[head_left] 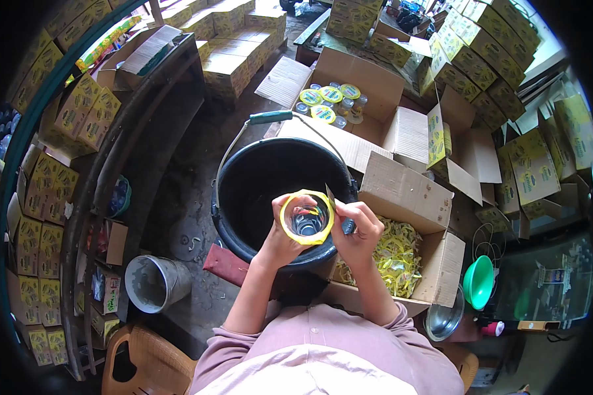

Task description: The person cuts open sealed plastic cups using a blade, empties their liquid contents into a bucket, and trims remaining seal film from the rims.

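Over the near rim of a large black bucket point(263, 155), my left hand point(280, 240) is wrapped round a clear plastic cup point(308, 220) with a yellow rim, its open top facing me. My right hand point(357, 230) holds a small knife point(330, 196), its blade upright beside the cup's right edge. Directly right of that hand, an open carton holds a heap of yellow strips point(398, 260). Beyond the bucket, another open carton point(366, 76) contains several cups with yellow and green lids point(323, 114).
Stacked yellow cartons point(240, 56) stand at the back and on both sides. A grey pail point(153, 283) is on the floor at left, near a brown chair point(145, 362). To the right are a green bowl point(479, 283) and a clear basin point(445, 320).
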Tool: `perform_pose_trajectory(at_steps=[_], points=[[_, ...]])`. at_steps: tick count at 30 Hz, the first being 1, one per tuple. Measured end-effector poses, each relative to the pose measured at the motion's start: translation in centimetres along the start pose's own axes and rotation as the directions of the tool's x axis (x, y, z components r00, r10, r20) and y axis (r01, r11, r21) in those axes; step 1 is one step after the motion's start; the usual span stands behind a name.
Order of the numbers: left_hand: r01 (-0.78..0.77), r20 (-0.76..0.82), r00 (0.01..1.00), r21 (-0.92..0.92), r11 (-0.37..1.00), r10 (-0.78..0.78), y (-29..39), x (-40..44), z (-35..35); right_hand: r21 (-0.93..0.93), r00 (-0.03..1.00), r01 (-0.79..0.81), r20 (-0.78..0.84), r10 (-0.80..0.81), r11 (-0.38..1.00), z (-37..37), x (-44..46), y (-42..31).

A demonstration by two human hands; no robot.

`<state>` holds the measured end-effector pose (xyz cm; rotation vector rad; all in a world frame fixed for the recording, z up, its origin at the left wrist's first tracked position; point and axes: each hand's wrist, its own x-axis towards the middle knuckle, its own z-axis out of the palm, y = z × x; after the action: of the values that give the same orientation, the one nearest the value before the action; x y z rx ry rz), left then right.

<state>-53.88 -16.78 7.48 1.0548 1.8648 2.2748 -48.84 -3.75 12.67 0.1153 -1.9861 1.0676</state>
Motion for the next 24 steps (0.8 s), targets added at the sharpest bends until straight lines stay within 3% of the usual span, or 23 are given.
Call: perform_pose_trajectory(at_steps=[11,24], points=[[0.039,0.006,0.999,-0.056,0.998,-0.038,-0.38,-0.03,-0.24,0.003,1.0,-0.016,-0.003,0.016,1.0,-0.18,-0.6,0.15],[0.091,0.083,0.992,0.008,0.996,-0.091,0.2,-0.01,-0.42,-0.134,0.987,0.115,0.124,-0.099,0.984,-0.89,0.11,0.76]])
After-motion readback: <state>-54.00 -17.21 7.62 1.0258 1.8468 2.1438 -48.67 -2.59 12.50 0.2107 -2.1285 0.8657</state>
